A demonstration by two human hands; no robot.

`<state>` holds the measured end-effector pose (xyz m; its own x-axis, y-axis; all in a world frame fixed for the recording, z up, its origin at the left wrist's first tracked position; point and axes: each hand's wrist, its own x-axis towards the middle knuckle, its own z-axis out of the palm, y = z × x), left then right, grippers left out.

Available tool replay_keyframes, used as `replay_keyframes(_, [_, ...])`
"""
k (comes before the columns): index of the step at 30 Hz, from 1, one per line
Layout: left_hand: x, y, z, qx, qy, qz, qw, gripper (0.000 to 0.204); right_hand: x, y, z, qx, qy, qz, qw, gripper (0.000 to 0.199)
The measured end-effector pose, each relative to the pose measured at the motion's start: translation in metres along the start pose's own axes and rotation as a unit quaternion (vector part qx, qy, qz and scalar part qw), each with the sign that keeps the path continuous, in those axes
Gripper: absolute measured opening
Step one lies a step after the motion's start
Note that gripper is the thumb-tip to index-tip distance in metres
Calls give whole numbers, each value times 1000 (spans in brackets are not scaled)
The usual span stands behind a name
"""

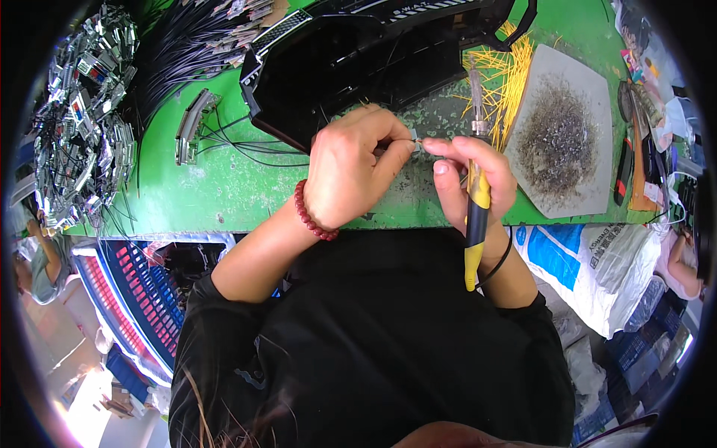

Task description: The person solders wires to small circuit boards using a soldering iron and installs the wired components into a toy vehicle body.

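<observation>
My left hand [351, 164], with a red bead bracelet on the wrist, is closed in a pinch on a tiny pale part [415, 137]. Its exact kind is too small to make out. My right hand [482, 175] holds a soldering iron [476, 231] with a yellow and black handle, its metal end pointing away from me. The thumb and forefinger of that hand come close to the same tiny part. Just beyond both hands lies a large black plastic shell [358, 63]. Thin black wires [246, 142] run from near it to a curved silvery strip part [194, 127] on the left.
A grey slab [564, 134] with dark crumbs lies at the right, beside loose yellow wires [511, 82]. Silvery parts [86, 127] are heaped far left, near bundled black wires [168, 67]. Tools [635, 157] line the right edge of the green table [224, 201]. Other people's arms show at both sides.
</observation>
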<state>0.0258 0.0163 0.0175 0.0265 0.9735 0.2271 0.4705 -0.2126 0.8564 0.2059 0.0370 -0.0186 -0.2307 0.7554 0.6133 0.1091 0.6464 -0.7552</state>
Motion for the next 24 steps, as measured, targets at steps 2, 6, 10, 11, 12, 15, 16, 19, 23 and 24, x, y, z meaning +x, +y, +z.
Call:
replay_keyframes(2, [0,3,-2,-5,1,-1,1000,8,0,-3,2,2,0,-1,1000,28])
replay_keyframes(6, [1,-1,-1,6,-10,16,1000,8,-2,-4,-8,42,-31,51,997,32])
replay_keyframes(10, [1,0,0,10,3,3,1000,8,-3,-5,-10,-8,-88,30,996,34])
replay_keyframes(11, [1,0,1,12,7,-1,1000,8,-2,-6,-11,-8,-86,28,996,34])
replay_keyframes(12, [1,-1,1,13,7,0,1000,8,-1,-9,-11,-40,-94,9,995,33])
replay_keyframes(15, [1,-2,0,12,14,9,1000,9,7,-13,-10,-87,-98,-26,991,30])
replay_keyframes(16, [1,-2,0,10,16,-3,1000,9,6,-13,-10,-79,-98,-25,992,30])
replay_keyframes(19, [1,-2,0,11,18,-7,1000,9,7,-13,-9,-64,-101,-27,992,28])
replay_keyframes(23, [1,-2,0,24,22,13,999,10,7,-8,-10,-57,-109,-33,992,26])
replay_keyframes(24, [1,-2,0,24,21,13,999,10,6,-7,-10,-60,-112,-35,991,27])
